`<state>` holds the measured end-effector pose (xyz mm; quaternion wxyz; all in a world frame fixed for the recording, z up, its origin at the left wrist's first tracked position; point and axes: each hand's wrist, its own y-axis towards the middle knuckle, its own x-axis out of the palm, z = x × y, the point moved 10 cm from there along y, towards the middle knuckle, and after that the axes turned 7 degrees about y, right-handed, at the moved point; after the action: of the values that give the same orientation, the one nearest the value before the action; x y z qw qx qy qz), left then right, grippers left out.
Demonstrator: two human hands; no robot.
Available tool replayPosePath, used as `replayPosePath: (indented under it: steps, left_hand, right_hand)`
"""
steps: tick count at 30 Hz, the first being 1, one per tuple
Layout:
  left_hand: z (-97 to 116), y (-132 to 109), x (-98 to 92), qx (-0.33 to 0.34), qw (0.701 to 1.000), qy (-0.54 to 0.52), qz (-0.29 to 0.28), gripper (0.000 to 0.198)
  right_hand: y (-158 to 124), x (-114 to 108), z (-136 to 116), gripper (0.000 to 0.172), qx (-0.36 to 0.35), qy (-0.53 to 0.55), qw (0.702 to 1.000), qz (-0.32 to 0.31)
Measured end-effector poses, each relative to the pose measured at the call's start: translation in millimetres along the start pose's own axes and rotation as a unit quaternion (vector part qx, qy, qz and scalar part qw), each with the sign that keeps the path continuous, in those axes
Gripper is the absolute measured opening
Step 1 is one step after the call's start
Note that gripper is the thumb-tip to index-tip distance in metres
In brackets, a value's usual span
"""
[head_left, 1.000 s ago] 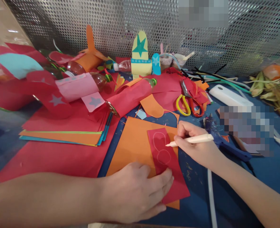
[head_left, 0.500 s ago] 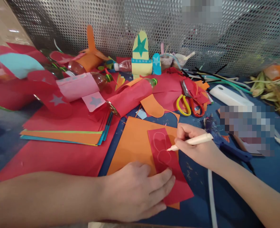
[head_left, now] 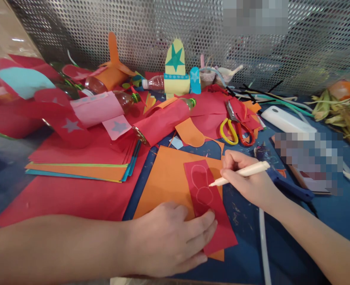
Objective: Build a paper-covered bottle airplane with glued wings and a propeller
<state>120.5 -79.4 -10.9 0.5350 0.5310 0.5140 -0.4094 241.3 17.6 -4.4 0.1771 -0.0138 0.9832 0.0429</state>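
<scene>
A red strip of paper [head_left: 218, 206] lies aslant on an orange sheet [head_left: 163, 178] at the near side of the table [head_left: 242, 237], its lower right corner reaching past the sheet's edge. On the strip we see two pale outlines, a long rounded one [head_left: 199, 176] above and a round one [head_left: 205, 195] below. The right hand [head_left: 250, 188] has thumb and fingers closed around a white pen [head_left: 253, 169], whose tip is at the right side of the drawing, near where the outlines meet (contact with the paper cannot be made out). The left hand [head_left: 175, 237] lies palm down, fingers extended and slightly parted, gripping nothing, its fingertips resting on the strip. Compared with a second ago, the upper outline's right side runs farther down, toward the round one; the pen leans a little differently, while the strip, which swung slightly outward between, is back where it lay. We take this to mean that the upper outline is nearly or wholly joined to the lower, and that the left hand only lightly steadies the paper. Beyond the sheet we note an orange cut-out [head_left: 191, 134], scissors [head_left: 233, 116] and a red-wrapped bottle [head_left: 165, 120]; to the left stands a stack of coloured paper [head_left: 80, 152].
</scene>
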Motion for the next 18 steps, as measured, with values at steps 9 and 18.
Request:
replayPosePath:
  steps: [9, 18]
  left_hand:
    - [1, 0, 0.4, 0.003, 1.0, -0.007, 0.001, 0.045]
    - [1, 0, -0.9, 0.002, 1.0, -0.008, 0.005, 0.045]
  right_hand:
    - [-7, 18, 4, 0.026, -0.009, -0.001, 0.997, -0.072]
    - [-8, 25, 8, 0.028, 0.013, 0.0, 0.995, -0.095]
